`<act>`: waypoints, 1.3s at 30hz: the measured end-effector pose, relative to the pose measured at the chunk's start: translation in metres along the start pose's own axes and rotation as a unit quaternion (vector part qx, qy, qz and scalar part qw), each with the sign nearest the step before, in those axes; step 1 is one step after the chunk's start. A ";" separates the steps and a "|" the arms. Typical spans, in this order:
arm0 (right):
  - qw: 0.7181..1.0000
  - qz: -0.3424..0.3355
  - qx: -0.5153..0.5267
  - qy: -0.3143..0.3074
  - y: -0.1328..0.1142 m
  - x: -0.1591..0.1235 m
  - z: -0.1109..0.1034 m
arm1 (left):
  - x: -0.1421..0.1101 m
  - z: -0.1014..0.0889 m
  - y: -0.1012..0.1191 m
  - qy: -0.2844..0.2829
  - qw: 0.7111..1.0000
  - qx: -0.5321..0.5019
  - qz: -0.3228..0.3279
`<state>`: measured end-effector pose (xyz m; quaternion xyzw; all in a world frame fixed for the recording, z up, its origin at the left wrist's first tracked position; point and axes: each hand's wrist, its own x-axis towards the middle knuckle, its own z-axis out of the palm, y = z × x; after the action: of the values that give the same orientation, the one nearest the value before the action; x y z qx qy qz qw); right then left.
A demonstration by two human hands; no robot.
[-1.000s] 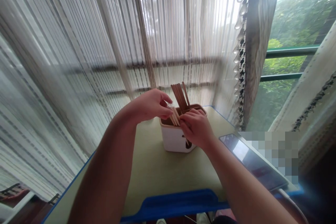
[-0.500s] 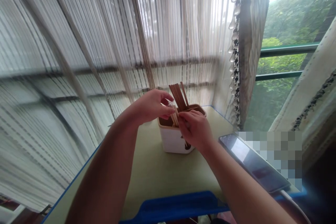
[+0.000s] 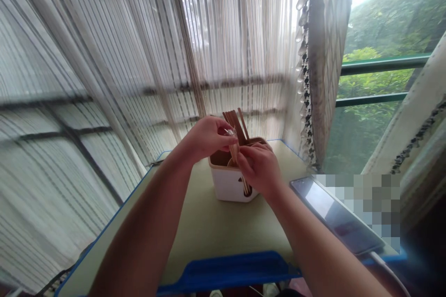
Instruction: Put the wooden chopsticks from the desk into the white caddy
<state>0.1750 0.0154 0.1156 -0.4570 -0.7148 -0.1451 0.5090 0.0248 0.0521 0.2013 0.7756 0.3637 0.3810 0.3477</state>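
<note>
A white holder [image 3: 228, 185] with a tan rim and a dark cutout in its front stands on the table. Brown chopsticks [image 3: 237, 123] lean upright at its back. Above the opening, thin pale sticks [image 3: 233, 152] rise between my hands. My left hand [image 3: 209, 137] is closed around their top end, with crinkled clear plastic [image 3: 230, 133] at its fingertips. Lower down, my right hand [image 3: 259, 164] pinches the pale sticks from the right. The sticks' lower ends go into the holder, and more pale sticks show through the cutout.
A smartphone [image 3: 334, 213] with a white cable [image 3: 386, 267] lies at the table's right. The tabletop [image 3: 209, 227] has a blue edge and a raised blue ledge [image 3: 237, 269] in front. Striped curtains [image 3: 139, 46] hang behind; a thin dark object [image 3: 155, 163] lies at the left edge.
My left hand has shifted slightly right and closed more around the top of the pale sticks. Pale sticks now show more plainly in the holder's cutout. The view has turned slightly.
</note>
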 end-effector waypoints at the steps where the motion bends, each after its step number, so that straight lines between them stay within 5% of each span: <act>1: 1.000 -0.005 0.004 0.001 0.000 0.000 0.000 | 0.000 0.000 0.001 0.014 1.000 0.002 0.005; 5: 0.999 -0.024 0.010 -0.021 -0.001 -0.001 0.002 | -0.004 -0.003 0.005 0.052 0.996 0.068 0.021; 13: 0.996 -0.035 -0.012 -0.087 -0.002 -0.002 0.002 | -0.011 -0.007 0.014 0.008 0.978 0.209 -0.020; 17: 0.994 -0.045 -0.025 -0.093 -0.004 -0.002 -0.001 | -0.013 -0.007 0.014 0.051 0.966 0.255 0.002; 22: 0.998 -0.030 -0.006 -0.059 -0.003 -0.004 0.004 | -0.019 -0.005 0.026 0.229 0.941 0.232 0.094; 25: 0.999 -0.020 -0.002 -0.043 -0.003 -0.005 0.007 | -0.024 -0.004 0.031 0.393 0.887 0.186 0.157; 29: 0.999 -0.010 -0.012 -0.046 -0.006 -0.005 0.006 | -0.037 0.002 -0.001 0.515 0.827 0.153 0.167; 31: 0.998 -0.010 -0.028 -0.056 -0.008 -0.005 0.005 | -0.050 0.012 -0.031 0.520 0.830 0.140 0.145; 34: 0.995 -0.027 -0.059 -0.070 -0.011 -0.006 0.005 | -0.068 0.033 -0.068 0.448 0.864 0.161 0.161; 39: 0.990 -0.070 -0.102 -0.067 -0.013 -0.011 0.007 | -0.078 0.058 -0.083 0.355 0.878 0.203 0.248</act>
<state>0.1611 0.0080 0.1064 -0.4640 -0.7591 -0.2214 0.3993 0.0138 0.0128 0.0805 0.7070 0.3276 0.6222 -0.0758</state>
